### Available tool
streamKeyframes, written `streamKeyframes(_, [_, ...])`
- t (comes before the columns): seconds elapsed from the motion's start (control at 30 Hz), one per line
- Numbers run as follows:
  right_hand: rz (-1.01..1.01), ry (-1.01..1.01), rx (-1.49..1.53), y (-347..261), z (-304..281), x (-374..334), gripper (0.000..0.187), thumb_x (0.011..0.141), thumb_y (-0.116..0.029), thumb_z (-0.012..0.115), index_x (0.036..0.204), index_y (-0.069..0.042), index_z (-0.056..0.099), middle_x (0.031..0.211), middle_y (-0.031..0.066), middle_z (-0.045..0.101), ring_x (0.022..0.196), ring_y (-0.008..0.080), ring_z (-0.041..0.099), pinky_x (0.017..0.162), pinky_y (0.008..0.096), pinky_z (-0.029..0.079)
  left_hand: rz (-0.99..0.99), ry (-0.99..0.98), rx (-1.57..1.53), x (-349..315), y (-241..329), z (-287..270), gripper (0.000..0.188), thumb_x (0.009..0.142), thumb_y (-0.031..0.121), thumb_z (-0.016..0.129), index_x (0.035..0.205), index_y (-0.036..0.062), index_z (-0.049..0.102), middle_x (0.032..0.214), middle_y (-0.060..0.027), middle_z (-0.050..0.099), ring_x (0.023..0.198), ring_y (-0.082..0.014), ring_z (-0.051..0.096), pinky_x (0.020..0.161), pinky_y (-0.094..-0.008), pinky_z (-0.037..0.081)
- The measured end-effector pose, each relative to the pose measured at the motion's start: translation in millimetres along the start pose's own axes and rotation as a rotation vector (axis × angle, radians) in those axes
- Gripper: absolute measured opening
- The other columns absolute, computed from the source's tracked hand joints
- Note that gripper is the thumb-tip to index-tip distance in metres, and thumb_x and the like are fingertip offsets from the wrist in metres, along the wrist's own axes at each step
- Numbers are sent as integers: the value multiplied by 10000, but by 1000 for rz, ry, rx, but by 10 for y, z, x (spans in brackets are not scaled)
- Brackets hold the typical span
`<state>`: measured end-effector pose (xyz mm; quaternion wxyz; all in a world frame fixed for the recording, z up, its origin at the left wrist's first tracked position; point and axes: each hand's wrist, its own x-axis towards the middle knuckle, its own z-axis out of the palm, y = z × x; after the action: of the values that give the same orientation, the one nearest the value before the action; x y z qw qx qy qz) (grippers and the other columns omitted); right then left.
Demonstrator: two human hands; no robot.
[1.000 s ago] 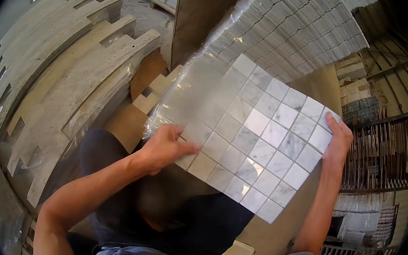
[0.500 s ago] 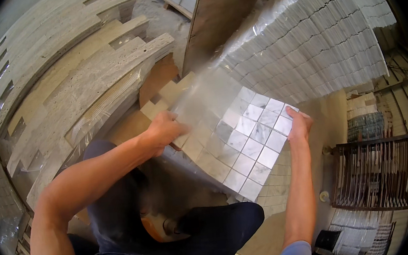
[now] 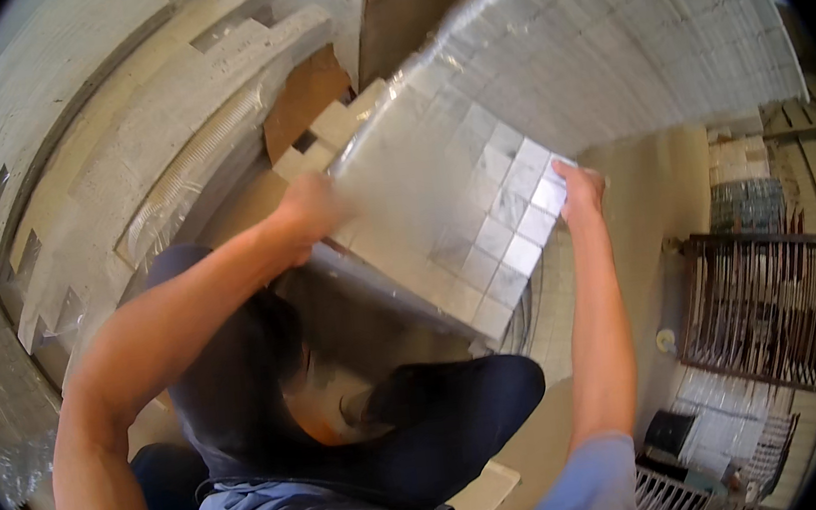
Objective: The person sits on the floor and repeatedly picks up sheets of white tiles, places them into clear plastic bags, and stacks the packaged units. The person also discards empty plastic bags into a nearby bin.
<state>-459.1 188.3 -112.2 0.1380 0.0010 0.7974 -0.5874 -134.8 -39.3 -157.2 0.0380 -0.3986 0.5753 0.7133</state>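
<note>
A mosaic tile sheet [image 3: 494, 235] of small square white and grey marbled tiles is tilted between my hands. My right hand [image 3: 581, 192] is closed on its right corner, the thumb lying on top of the tiles. At the opposite edge of the sheet, my left hand [image 3: 308, 214] is closed on the border; its fingers are blurred and partly hidden by a hazy patch. That haze also hides the sheet's middle and far left part. Just beyond the sheet stands a tall stack of similar tile sheets [image 3: 606, 51] on edge.
Long slabs of layered beige stone [image 3: 143, 134] fill the left side. A brown board [image 3: 405, 3] stands upright at the back, near a piece of cardboard [image 3: 304, 95]. To the right is a dark slatted rack [image 3: 767, 310]. My bent legs [image 3: 447, 422] are close below the sheet.
The sheet and both hands have risen a little in the view, and the sheet has drawn nearer the upright stack. The whole view has shifted slightly. My right hand keeps its hold.
</note>
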Motion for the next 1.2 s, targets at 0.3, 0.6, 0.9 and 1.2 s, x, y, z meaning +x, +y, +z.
streamKeyframes(0.3, [-239, 235, -695, 146, -303, -682, 388, 830, -209, 659, 1105, 64, 645, 1087, 218, 676, 1045, 291, 646, 880, 371, 493, 542, 481, 1051, -486, 342, -93, 407, 846, 310, 624, 1091, -13, 592, 1175, -219, 610, 1067, -394, 587, 869, -461, 469])
streamKeyframes(0.6, [-46, -3, -486, 830, -19, -1363, 652, 945, -266, 536, 1383, 155, 297, 1403, 329, 406, 1328, 376, 413, 1085, 389, 344, 297, 280, 758, -156, 113, 185, 524, 869, 316, 571, 1242, -47, 508, 1103, -330, 603, 1068, -464, 571, 926, -478, 450])
streamKeyframes(0.9, [-25, -44, -681, 815, -19, -1256, 604, 953, -346, 461, 1264, 166, 383, 1224, 374, 519, 1134, 467, 544, 941, 455, 465, 396, 360, 962, -52, -19, 196, 513, 889, 323, 548, 1253, -34, 495, 1014, -354, 614, 984, -493, 594, 890, -517, 466])
streamKeyframes(1.2, [-62, -204, -415, 725, -476, -1316, 834, 918, -414, 594, 1406, 168, 249, 1414, 324, 396, 1315, 354, 431, 1066, 376, 372, 517, 256, 755, 72, -138, 42, 539, 930, 351, 550, 1308, -28, 492, 1202, -264, 599, 1135, -369, 581, 945, -406, 433])
